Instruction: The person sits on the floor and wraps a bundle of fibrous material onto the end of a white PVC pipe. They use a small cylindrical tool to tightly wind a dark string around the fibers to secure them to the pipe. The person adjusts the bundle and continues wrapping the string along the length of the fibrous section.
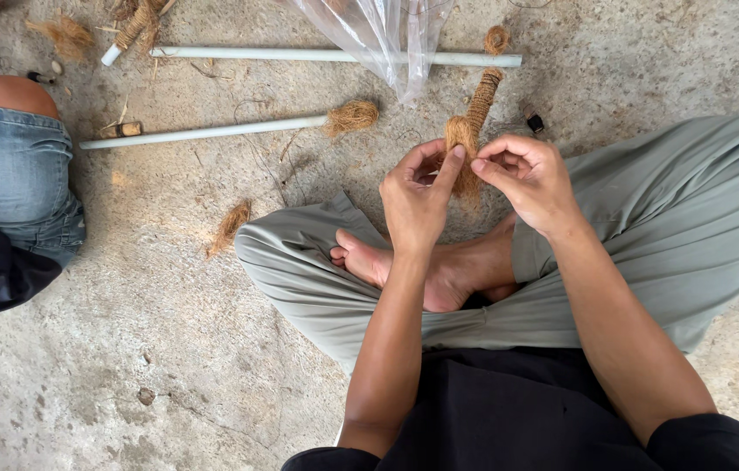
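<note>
head view, left hand: the left hand is raised over the crossed legs, its forefinger stretched up and pressed against the coir-wrapped stick, the other fingers curled in at the fibre.
head view, right hand: the right hand sits just beside it, forefinger and thumb pinched together at the loose brown fibre where the stick's wrapping ends.
head view, coir-wrapped stick: it stands tilted between the two hands, its far end pointing away toward a long white pipe; the lower tuft hangs down between the hands.
head view, floor: rough concrete floor; a second white pipe with a coir tuft at its tip lies well to the left of the hands; a clear plastic bag lies across the long pipe; a loose fibre clump rests near the person's knee.
head view, other person: a knee in denim shorts shows at the left edge, well apart from the hands.
</note>
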